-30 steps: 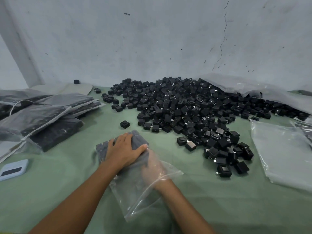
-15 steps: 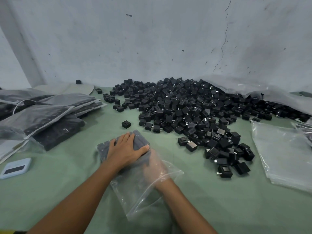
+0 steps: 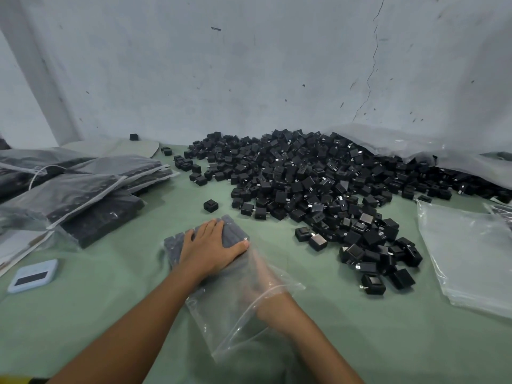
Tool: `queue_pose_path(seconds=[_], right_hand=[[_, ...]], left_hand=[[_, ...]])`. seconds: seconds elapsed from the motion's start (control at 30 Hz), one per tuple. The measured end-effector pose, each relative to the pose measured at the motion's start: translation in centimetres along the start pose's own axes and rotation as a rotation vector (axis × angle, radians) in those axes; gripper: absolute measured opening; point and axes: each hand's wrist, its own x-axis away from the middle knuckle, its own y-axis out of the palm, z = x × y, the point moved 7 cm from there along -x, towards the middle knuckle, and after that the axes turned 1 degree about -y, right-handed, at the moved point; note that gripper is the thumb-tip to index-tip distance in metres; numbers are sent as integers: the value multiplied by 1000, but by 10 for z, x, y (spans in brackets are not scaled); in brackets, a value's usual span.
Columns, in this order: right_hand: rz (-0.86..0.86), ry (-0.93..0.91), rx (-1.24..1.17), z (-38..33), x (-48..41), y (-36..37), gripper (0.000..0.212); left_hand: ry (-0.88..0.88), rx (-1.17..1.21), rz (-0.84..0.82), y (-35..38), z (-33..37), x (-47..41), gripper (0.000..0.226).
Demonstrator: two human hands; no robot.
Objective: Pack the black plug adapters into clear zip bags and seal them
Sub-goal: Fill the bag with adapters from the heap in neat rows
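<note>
Clear plastic zip bag (image 3: pixel 232 309) lay mouth toward us; our left hand (image 3: pixel 212 249) pressed flat on its adapters, our right hand (image 3: pixel 263 275) reached inside, fingers unclear.

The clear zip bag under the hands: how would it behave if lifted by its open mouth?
The clear zip bag looks floppy: its film wrinkles. The black plug adapters inside would probably weigh down the far end and might shift.

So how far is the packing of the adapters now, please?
Done: filled bags lie stacked at left. In hand: the left hand presses flat on adapters inside the open bag, the right hand reaches inside it. Left: sealing this bag, the big loose pile, and the empty bags.
</note>
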Motion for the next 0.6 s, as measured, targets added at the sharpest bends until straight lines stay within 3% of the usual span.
queue_pose_path(seconds=[0.07, 0.13, 0.2, 0.27, 0.4, 0.5, 0.6], right_hand=[[-123, -96, -91, 8, 23, 0, 35], [-189, -71, -79, 25, 49, -13, 22], [-215, -15, -179, 37, 58, -33, 32], [-83, -6, -222, 39, 53, -67, 40], [328, 36, 213, 50, 13, -135, 23], [355, 82, 558, 58, -22, -142, 33], [245, 172, 758, 74, -47, -130, 43]], left_hand=[[0, -4, -7, 0, 0, -1, 113], [-1, -4, -14, 1, 0, -2, 115], [-2, -8, -12, 2, -3, -2, 116], [1, -17, -15, 3, -4, -4, 118], [6, -26, -17, 6, -2, -4, 121], [7, -17, -15, 5, -1, -4, 121], [2, -14, -21, 4, 0, -3, 120]])
